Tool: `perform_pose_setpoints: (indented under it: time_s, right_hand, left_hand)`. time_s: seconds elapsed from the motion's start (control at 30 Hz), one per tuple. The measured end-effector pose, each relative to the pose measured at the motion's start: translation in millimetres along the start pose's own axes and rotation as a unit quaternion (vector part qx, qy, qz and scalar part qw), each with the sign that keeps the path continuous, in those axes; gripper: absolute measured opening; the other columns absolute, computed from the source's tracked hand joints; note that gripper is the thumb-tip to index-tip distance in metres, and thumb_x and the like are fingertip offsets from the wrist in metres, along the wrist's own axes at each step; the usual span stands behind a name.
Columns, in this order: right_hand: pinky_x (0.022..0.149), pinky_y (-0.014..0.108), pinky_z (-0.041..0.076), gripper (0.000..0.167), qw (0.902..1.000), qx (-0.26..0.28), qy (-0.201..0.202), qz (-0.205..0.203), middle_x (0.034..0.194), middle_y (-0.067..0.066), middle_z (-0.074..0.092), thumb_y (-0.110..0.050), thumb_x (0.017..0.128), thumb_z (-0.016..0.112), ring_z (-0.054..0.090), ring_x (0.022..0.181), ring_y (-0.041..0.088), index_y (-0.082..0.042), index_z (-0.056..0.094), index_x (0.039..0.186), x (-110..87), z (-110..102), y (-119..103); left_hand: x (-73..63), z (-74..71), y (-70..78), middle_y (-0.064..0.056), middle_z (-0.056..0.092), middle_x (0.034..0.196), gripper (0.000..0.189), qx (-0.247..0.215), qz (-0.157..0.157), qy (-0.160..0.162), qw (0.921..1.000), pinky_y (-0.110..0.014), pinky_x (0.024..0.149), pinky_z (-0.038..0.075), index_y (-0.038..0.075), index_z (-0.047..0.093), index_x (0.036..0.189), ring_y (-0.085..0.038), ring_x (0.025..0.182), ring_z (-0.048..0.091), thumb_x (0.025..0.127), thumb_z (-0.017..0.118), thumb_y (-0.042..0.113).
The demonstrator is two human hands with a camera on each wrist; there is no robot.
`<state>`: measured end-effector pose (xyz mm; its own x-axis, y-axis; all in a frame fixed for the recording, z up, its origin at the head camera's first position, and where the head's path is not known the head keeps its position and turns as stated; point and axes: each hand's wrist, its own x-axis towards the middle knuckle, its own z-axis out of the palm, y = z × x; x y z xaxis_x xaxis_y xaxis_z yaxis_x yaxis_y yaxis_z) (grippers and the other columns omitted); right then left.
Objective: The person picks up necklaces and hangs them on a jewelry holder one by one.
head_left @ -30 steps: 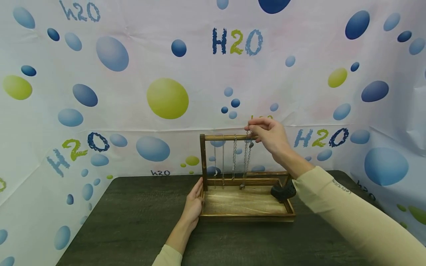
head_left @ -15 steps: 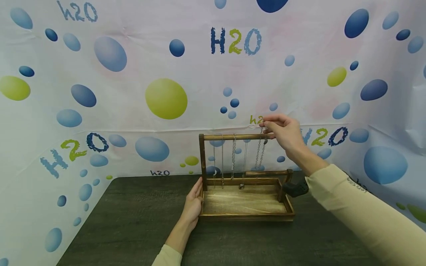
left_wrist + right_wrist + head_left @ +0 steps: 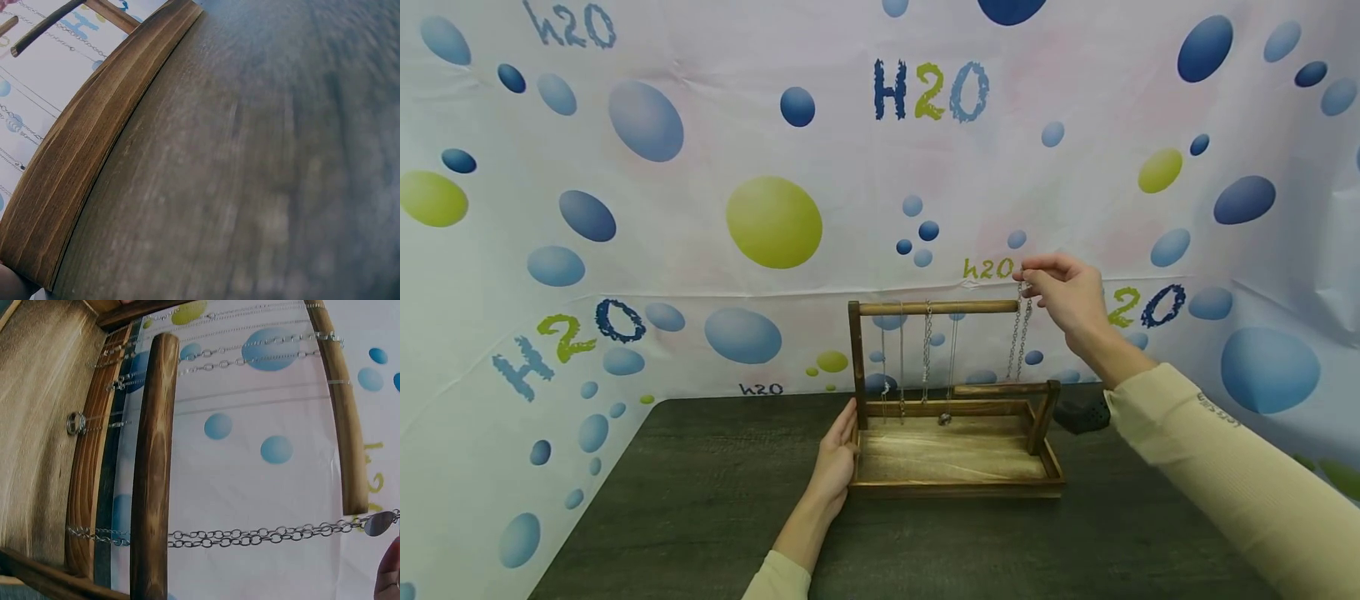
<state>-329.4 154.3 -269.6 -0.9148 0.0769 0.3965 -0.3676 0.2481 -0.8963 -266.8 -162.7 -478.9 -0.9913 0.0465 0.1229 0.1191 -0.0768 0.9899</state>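
Note:
A wooden jewelry stand (image 3: 955, 492) with a tray base stands on the dark table. My left hand (image 3: 833, 462) holds its left end by the tray wall, the thumb near the front corner. My right hand (image 3: 1067, 300) pinches a silver chain necklace (image 3: 276, 538) near the top, at the free right end of the upper bar (image 3: 970, 307). The chain hangs doubled, and a small oval disc (image 3: 379, 524) shows on it close to the fingers. Several other necklaces hang from that bar, one with a round pendant (image 3: 945, 419). Only a fingertip of the right hand shows in its wrist view.
A shorter, lower bar (image 3: 1007, 389) on its own post (image 3: 1040, 425) crosses the stand's right rear. The dark table (image 3: 722, 500) extends on both sides. Behind hangs a white backdrop (image 3: 850, 167) with blue and green dots and H2O lettering.
My right hand has moved right along the upper bar, carrying the chain necklace away from the other necklaces to the bar's free end. The left hand has stayed on the stand.

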Motion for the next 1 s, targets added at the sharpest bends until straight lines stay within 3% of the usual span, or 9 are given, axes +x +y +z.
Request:
perform_pose_setpoints:
  time_s: [0.47, 0.8, 1.0]
  right_hand:
    - [0.074, 0.026, 0.056, 0.032, 0.9976, 0.046, -0.049, 0.016, 0.093, -0.013, 0.073, -0.012, 0.101, 0.058, 0.067, 0.079, 0.012, 0.007, 0.059, 0.127, 6.4, 9, 7]
    - [0.074, 0.027, 0.056, 0.036, 0.9956, 0.031, -0.086, 0.022, 0.096, -0.008, 0.074, -0.014, 0.102, 0.058, 0.067, 0.081, 0.013, 0.009, 0.058, 0.129, 0.1, 25, 7]
    - [0.076, 0.029, 0.056, 0.033, 0.9952, 0.012, -0.097, 0.006, 0.104, 0.004, 0.075, -0.014, 0.102, 0.058, 0.069, 0.084, 0.015, 0.009, 0.060, 0.126, -7.0, 33, 12]
  left_hand:
    - [2.1, 0.2, 0.7, -0.018, 0.016, 0.165, 0.083, 0.004, -0.002, 0.004, 1.0000, -0.053, 0.110, 0.022, 0.009, 0.022, 0.161, -0.035, 0.152, 0.005, 0.084, 0.028, -0.020]
    - [3.3, -1.3, -1.0, -0.020, 0.016, 0.165, 0.082, 0.002, 0.002, 0.007, 1.0000, -0.058, 0.114, 0.018, 0.008, 0.023, 0.161, -0.036, 0.152, 0.005, 0.084, 0.028, -0.020]
    - [3.2, -1.3, -3.3, -0.019, 0.016, 0.165, 0.083, -0.002, 0.002, 0.003, 1.0000, -0.056, 0.113, 0.020, 0.008, 0.023, 0.161, -0.036, 0.152, 0.005, 0.084, 0.028, -0.021]
